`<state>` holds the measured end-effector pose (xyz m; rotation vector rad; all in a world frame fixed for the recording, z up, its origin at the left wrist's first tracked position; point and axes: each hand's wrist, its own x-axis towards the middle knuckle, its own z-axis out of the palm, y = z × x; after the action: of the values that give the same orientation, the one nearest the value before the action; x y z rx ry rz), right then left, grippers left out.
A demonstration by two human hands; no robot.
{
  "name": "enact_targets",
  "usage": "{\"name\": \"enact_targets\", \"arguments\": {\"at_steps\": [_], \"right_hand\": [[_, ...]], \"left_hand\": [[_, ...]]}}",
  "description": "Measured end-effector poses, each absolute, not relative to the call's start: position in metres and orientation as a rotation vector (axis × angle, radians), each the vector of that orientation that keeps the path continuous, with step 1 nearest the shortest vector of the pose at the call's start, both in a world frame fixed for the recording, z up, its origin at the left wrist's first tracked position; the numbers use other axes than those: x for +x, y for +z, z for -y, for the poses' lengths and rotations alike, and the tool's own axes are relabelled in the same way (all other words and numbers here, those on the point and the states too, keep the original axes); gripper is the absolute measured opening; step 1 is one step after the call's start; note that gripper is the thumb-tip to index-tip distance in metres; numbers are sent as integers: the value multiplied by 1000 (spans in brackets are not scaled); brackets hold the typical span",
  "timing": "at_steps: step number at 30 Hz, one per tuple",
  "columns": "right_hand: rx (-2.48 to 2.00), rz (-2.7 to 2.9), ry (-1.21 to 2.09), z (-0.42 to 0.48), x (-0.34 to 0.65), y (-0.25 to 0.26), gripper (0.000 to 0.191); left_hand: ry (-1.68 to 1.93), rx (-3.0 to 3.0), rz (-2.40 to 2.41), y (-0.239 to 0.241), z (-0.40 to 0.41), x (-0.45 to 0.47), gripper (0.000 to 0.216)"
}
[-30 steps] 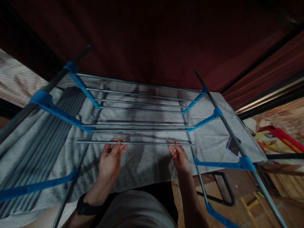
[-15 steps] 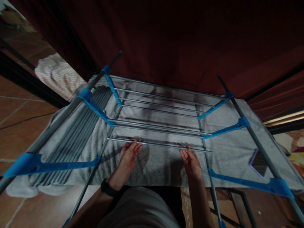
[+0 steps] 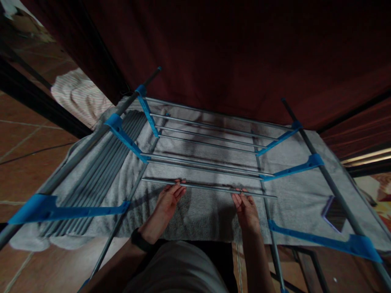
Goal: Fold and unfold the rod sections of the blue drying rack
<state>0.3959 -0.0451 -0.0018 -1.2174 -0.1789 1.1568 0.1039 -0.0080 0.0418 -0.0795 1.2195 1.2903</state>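
Observation:
A loose grey metal tube (image 3: 210,188) lies level across both hands. My left hand (image 3: 169,198) pinches it left of its middle, and my right hand (image 3: 245,206) pinches it towards its right end. Around the hands stands a rack frame of grey poles with blue plastic brackets. The middle left bracket (image 3: 126,139) and middle right bracket (image 3: 291,167) are just beyond the held tube, with crossbars (image 3: 201,164) spanning between them. Nearer me are the front left bracket (image 3: 82,212) and the front right bracket (image 3: 324,239), with no crossbar between them.
Several grey tubes (image 3: 104,171) lie side by side on the grey cloth (image 3: 198,219) at the left. A phone-like flat object (image 3: 334,213) rests on the cloth at the right. A dark red curtain (image 3: 214,53) hangs behind, and striped fabric (image 3: 81,95) lies at the far left.
The view has shifted slightly, so the rack appears a little further right. Both hands keep their pinch on the tube, which stays in nearly the same place.

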Motion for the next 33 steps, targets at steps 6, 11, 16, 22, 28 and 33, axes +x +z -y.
{"name": "enact_targets", "arguments": {"at_steps": [6,11,16,22,28,33], "right_hand": [[-1237,209,1125,42,393,-7,40],[-1197,172,1156,39,387,-2,39],[-1148,192,1185,38,380,4,38],[-1127,217,1209,37,374,8,32],[-1129,184,1205,36,370,11,33],[-1127,185,1209,37,366,12,31]], "left_hand": [[1238,-74,-1223,45,8,108,21],[1199,-63,-1250,48,6,107,22],[1181,-39,-1285,49,4,107,24],[1171,-20,-1285,51,3,111,30],[1168,35,-1211,50,6,117,26],[1132,86,-1157,48,12,126,19]]}}
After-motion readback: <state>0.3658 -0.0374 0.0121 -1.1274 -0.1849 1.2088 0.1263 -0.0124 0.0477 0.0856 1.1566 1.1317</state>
